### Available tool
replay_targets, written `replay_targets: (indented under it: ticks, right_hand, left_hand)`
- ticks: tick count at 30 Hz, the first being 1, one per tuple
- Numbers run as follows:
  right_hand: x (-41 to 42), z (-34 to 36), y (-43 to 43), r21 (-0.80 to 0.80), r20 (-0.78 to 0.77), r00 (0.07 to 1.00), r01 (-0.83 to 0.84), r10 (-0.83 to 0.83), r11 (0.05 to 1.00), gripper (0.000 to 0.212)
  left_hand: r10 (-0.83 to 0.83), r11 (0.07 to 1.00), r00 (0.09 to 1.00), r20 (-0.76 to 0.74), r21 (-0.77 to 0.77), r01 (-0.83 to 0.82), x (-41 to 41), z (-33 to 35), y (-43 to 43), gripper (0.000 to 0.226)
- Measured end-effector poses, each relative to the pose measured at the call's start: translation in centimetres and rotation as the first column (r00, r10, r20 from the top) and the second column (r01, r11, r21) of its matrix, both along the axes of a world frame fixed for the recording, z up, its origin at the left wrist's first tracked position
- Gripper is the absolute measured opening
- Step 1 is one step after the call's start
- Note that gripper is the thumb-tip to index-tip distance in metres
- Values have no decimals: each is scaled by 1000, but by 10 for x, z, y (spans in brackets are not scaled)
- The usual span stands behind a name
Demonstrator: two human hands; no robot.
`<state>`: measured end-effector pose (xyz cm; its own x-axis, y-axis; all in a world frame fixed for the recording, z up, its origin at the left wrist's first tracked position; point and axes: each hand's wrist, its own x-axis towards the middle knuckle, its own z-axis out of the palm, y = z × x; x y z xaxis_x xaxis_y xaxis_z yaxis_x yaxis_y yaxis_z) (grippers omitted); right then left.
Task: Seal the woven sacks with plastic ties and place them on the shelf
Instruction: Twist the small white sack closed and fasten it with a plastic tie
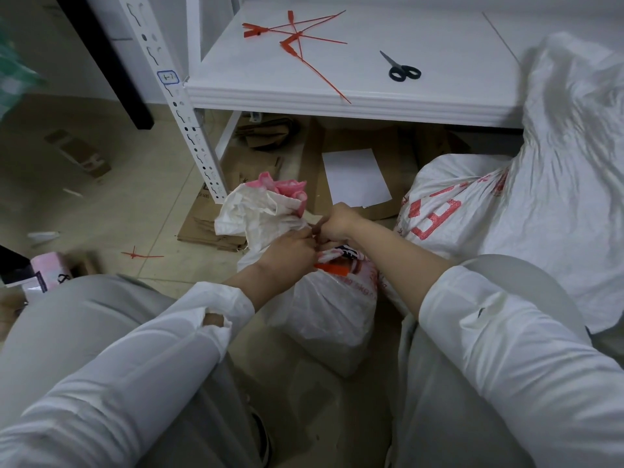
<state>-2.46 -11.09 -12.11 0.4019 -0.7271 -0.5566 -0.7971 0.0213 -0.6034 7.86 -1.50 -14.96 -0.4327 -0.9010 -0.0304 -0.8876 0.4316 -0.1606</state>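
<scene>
From my end, the white metal shelf [337, 96] fills the top of the view. To the right, a pile of large white woven sacks with red print [557, 197] leans against its edge and runs down to the floor. On the floor between the person's knees stands the small white woven sack [324, 309], its mouth bunched into a neck with a pink lining showing at the top. Behind it, flattened brown cardboard [364, 143] lies under the shelf with a white sheet of paper [354, 179] on top.

The left hand [290, 253] has its fingers curled tight around the gathered neck. The right hand [339, 221] is balled into a fist against the same neck; I cannot tell whether a tie's tail is in it too. An orange-red plastic tie [332, 267] sits at the neck just under the left hand.

Black-handled scissors [401, 69] lie on the shelf, well apart from a loose heap of red plastic ties [297, 42]. One more red tie [141, 255] lies on the floor tiles to the left.
</scene>
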Motion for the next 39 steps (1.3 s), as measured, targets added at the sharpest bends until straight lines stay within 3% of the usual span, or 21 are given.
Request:
replay_targets:
  ticks: [4,8,13,16,26,28,33,39]
  right_hand:
    - [-3,5,0,12,-114,993,-39,40,999,15]
    - [-8,9,-3,222,-101,993,-35,59,974,5]
    - [-9,10,-5,129,-194,969,-129,152,983,9]
    - [-9,12,-8,28,-249,955,-159,161,987,20]
    - [-9,7,-7,243,-76,995,-41,62,969,8]
    - [-8,7,-6,229,-83,994,-51,71,972,9]
    - [-8,8,-5,199,-90,990,-86,105,976,7]
    - [-5,11,-3,118,-115,984,-122,135,986,18]
  left_hand:
    - [67,995,998,-3,75,-67,-2,5,-2,16]
    - [31,994,999,-14,102,-30,1,9,3,23]
    - [48,987,993,103,147,-63,1,6,3,45]
    - [42,986,998,50,161,-49,4,3,2,47]
    - [-6,995,997,-76,101,14,4,4,3,40]
    - [-42,998,986,-164,30,47,4,3,1,30]
    - [-2,998,956,-294,61,20,3,2,-2,22]
    - [-49,992,946,-320,93,83,4,-2,0,37]
